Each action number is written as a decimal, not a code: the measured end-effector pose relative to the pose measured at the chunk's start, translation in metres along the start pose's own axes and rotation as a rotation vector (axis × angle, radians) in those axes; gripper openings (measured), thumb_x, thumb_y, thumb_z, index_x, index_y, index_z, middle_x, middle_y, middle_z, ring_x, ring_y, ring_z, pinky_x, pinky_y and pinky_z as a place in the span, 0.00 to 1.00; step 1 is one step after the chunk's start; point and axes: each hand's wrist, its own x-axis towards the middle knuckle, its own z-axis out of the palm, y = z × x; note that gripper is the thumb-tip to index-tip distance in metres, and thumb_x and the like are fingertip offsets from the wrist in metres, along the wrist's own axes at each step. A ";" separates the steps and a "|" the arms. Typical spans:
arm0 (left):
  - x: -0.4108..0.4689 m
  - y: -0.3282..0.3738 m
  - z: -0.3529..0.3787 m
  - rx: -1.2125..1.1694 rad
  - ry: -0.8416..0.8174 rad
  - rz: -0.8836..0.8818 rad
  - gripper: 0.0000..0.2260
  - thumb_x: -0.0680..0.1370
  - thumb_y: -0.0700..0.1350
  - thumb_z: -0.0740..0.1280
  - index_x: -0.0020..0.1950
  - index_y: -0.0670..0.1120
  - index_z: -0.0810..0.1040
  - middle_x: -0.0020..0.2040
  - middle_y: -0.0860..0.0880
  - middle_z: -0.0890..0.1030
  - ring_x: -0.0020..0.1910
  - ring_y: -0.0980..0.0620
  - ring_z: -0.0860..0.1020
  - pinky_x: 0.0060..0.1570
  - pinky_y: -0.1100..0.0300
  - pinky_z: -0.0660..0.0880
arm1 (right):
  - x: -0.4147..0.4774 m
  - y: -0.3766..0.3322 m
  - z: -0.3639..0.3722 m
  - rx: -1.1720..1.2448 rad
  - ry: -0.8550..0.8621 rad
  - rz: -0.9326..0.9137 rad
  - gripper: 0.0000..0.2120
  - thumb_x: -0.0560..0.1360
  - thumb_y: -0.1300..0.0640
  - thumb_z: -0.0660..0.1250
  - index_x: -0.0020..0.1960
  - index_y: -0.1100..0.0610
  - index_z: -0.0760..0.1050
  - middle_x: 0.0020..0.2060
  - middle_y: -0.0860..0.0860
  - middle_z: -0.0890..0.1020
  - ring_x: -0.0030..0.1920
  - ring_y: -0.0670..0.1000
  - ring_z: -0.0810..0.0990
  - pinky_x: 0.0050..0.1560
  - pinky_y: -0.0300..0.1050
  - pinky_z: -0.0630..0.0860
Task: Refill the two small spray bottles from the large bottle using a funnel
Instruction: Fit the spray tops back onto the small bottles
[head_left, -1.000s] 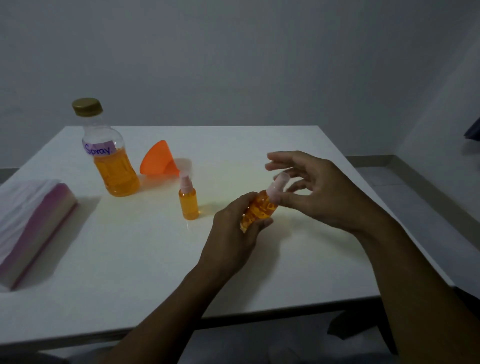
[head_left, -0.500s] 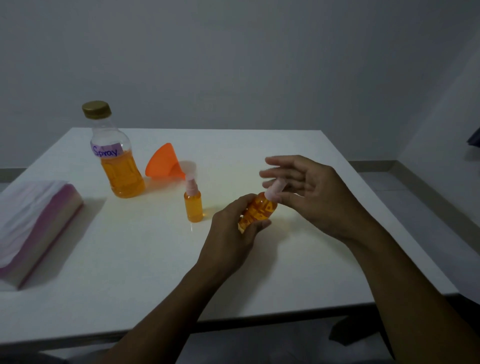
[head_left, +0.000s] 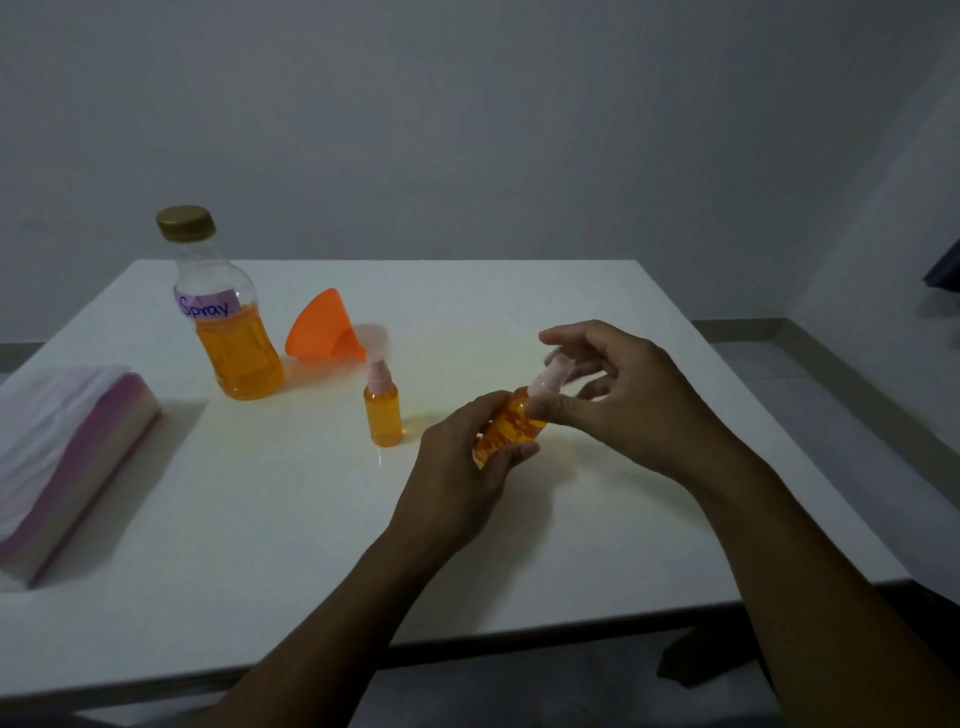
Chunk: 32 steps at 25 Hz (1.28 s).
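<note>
Altogether two small spray bottles, one large bottle and one funnel are in view, all on or over a white table (head_left: 545, 519). Of the two small ones, the held spray bottle (head_left: 511, 426) is off the tabletop near the middle, tilted with its pink spray top (head_left: 553, 371) pointing up and to the right; it is full of orange liquid. One left hand (head_left: 462, 478) grips its body from below, fingers and thumb curled round it and hiding the lower part. One right hand (head_left: 623, 395) pinches the neck just under the spray top between thumb and a finger, while its other fingers are lifted and spread loosely above; the top itself is blurred. Just left of the hands, the standing spray bottle (head_left: 383, 413) is upright on the table, orange-filled, with a pale pink top, and touches nothing else. Farther back and left, the funnel (head_left: 322, 332), orange, lies on its side with its wide mouth turned left and its spout pointing right, toward the standing bottle's top. Just beside it on the left, the large bottle (head_left: 234, 338) stands upright with a gold cap on, a purple label reading "Spray" and orange liquid filling its lower half. At the left edge lies one soft pink and white pack (head_left: 67, 457), well apart from the bottles. A plain grey wall (head_left: 467, 130) rises behind the table, and one dark object (head_left: 943, 270) is cut off at the right edge.
</note>
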 end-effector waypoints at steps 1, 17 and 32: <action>0.000 0.000 0.000 0.003 -0.005 -0.006 0.24 0.74 0.54 0.70 0.69 0.51 0.72 0.63 0.53 0.79 0.57 0.54 0.77 0.54 0.64 0.72 | 0.000 0.002 -0.002 0.061 -0.038 0.001 0.26 0.69 0.45 0.76 0.65 0.45 0.74 0.57 0.39 0.81 0.55 0.43 0.81 0.51 0.36 0.81; -0.001 0.013 -0.009 -0.149 -0.158 -0.052 0.24 0.74 0.57 0.65 0.69 0.52 0.70 0.59 0.55 0.78 0.56 0.56 0.77 0.45 0.75 0.75 | 0.007 0.003 0.004 0.375 -0.099 0.037 0.04 0.77 0.55 0.70 0.49 0.53 0.83 0.51 0.44 0.86 0.55 0.47 0.84 0.58 0.45 0.81; -0.006 0.020 -0.013 0.035 0.024 -0.002 0.24 0.73 0.55 0.70 0.67 0.49 0.72 0.58 0.52 0.79 0.51 0.54 0.77 0.50 0.64 0.76 | 0.011 -0.006 0.010 0.359 0.096 0.092 0.07 0.74 0.52 0.71 0.51 0.51 0.83 0.47 0.48 0.86 0.35 0.39 0.81 0.37 0.38 0.80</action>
